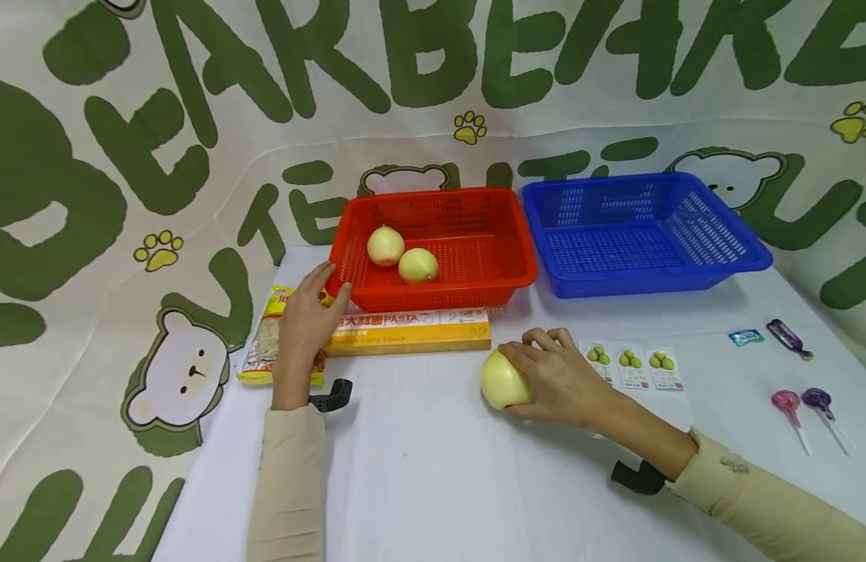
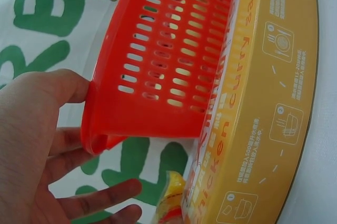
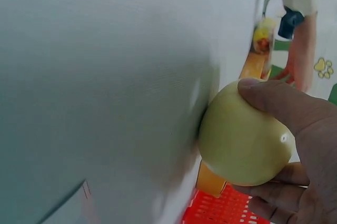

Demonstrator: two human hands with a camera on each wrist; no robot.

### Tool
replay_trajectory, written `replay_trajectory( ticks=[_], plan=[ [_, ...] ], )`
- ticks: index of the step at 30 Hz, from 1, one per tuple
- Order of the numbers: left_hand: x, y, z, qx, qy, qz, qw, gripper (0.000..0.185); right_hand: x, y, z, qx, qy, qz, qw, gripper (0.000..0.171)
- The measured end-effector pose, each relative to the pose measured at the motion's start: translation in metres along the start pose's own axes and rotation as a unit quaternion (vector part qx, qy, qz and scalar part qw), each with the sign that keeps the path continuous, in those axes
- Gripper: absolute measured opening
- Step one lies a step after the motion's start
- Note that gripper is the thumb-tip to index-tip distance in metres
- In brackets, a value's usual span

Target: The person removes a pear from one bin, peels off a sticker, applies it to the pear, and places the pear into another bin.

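Sleeved forearms enter the head view from the near edge of the white table [image 1: 419,468]. Right hand [image 1: 559,378] grips a pale yellow onion [image 1: 502,380] resting on the table at centre, fingers curled over its right side. Left hand [image 1: 307,316] rests on the near-left corner of the red basket [image 1: 503,250], thumb on the near rim, fingers straight along the left wall. Two further onions [image 1: 401,256] lie touching in the left part of this basket. An empty-looking blue basket [image 1: 728,234] stands just right of it. A yellow pasta box [image 1: 419,332] lies against the red basket's near wall, with a snack bag [image 1: 260,343] at its left end under the left hand. Three small sachets [image 1: 633,365] lie just right of the right hand; two lollipops [image 1: 805,410] and two wrapped candies [image 1: 766,336] lie at the far right.

Left wrist view: the left hand [image 2: 37,145] touches the red basket [image 2: 158,56] at its corner rim, fingers relaxed and spread below it. The pasta box [image 2: 263,119] lies against the basket wall.

Right wrist view: the right hand [image 3: 300,145] clamps the onion [image 3: 242,134], thumb on top, fingers underneath; the onion touches the table [image 3: 105,77].
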State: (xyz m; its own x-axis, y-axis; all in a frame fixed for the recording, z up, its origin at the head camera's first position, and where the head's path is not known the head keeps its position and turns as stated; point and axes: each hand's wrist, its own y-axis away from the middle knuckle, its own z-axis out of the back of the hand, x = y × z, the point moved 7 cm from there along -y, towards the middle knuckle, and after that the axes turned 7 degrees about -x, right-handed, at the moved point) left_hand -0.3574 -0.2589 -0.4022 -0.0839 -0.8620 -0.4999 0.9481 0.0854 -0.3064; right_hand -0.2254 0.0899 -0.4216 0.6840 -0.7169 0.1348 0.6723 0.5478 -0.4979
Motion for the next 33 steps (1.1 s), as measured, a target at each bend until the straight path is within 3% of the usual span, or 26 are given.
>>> replay_trajectory(
  ticks=[11,18,21,24,28,33],
  plan=[
    [-0.009,0.001,0.002,0.0,-0.009,-0.014,0.9999,0.067,-0.005,0.007,-0.006,0.022,-0.001,-0.037,0.999,0.088],
    [-0.038,0.008,0.019,-0.029,-0.009,-0.056,0.998,0.057,-0.003,0.01,-0.004,0.038,-0.015,-0.041,0.998,0.094],
    [-0.065,0.017,0.024,-0.047,0.009,-0.098,0.994,0.051,-0.005,0.013,0.003,0.066,-0.026,-0.054,0.996,0.098],
    [-0.1,0.031,0.026,-0.072,0.047,-0.164,0.9828,0.044,-0.01,0.019,0.013,0.095,-0.044,-0.072,0.992,0.098],
    [-0.155,0.059,0.015,-0.077,0.107,-0.254,0.9582,0.037,-0.025,0.029,0.035,0.103,-0.067,-0.087,0.989,0.084],
    [-0.231,0.101,-0.021,-0.027,0.135,-0.353,0.9255,0.033,-0.055,0.051,0.062,0.053,-0.073,-0.095,0.991,0.061]
  ],
)
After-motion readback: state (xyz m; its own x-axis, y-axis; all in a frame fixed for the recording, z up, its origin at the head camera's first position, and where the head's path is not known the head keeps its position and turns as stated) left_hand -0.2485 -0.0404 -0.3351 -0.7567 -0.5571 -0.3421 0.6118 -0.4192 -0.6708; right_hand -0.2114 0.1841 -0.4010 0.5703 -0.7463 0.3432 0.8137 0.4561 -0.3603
